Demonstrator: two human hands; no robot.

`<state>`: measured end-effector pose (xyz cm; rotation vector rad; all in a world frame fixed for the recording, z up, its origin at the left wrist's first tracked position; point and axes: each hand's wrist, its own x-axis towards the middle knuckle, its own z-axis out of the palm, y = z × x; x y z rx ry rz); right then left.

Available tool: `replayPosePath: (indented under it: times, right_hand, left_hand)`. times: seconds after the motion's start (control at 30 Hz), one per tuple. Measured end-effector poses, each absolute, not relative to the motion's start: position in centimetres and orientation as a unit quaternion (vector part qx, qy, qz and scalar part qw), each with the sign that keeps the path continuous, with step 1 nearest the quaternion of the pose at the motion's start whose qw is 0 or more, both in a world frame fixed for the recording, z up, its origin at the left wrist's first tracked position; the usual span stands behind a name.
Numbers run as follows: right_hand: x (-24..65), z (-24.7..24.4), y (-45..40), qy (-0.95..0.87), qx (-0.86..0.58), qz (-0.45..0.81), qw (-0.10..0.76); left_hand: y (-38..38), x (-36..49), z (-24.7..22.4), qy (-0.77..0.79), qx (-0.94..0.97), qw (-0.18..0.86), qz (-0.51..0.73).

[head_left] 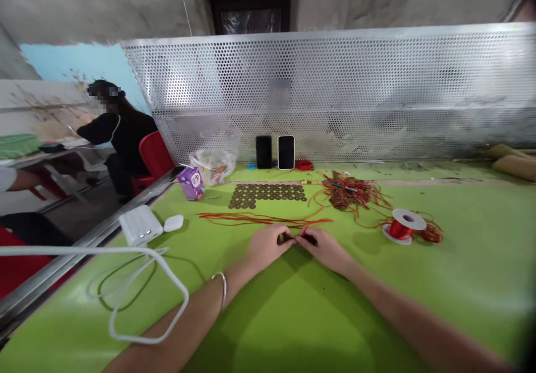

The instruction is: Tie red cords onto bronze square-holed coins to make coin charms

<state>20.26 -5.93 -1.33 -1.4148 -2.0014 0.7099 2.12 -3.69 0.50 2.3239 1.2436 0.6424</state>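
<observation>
My left hand (268,245) and my right hand (326,248) meet tip to tip just above the green table, each in a pinch. A bit of red cord (306,230) shows at the right fingers. What the left fingertips hold is too small to make out. Just beyond my hands, several loose red cords (263,218) lie stretched sideways. Behind them are flat rows of dark round coins with holes (272,192). A tangled heap of coins and red cord (349,190) lies to the right, and nearer stands a white spool of red cord (401,229).
A white power bank (141,225), a small white case (173,223) and a looped white cable (148,339) are at left, the cable passing over my left forearm. Behind are a purple box (191,183), a plastic bag (214,165) and two phones (263,152). A perforated metal panel (335,94) borders the back; a person (125,122) sits at far left.
</observation>
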Motion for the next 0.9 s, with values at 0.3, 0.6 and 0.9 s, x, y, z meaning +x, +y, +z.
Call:
replayPosePath:
  times: [0.3, 0.6, 0.9]
  right_hand:
    - [20.3, -1.1, -6.3, -0.753, -0.523, 0.289, 0.275]
    - [20.5, -0.6, -6.5, -0.729, -0.514, 0.328, 0.312]
    - [20.9, -0.9, -6.3, -0.694, -0.511, 0.358, 0.359]
  left_hand:
    - [-4.1, 2.2, 0.2, 0.445, 0.824, 0.27, 0.223]
    - [-4.3, 2.2, 1.1, 0.465, 0.755, 0.365, 0.284]
    - [-4.2, 2.1, 0.8, 0.46, 0.729, 0.422, 0.282]
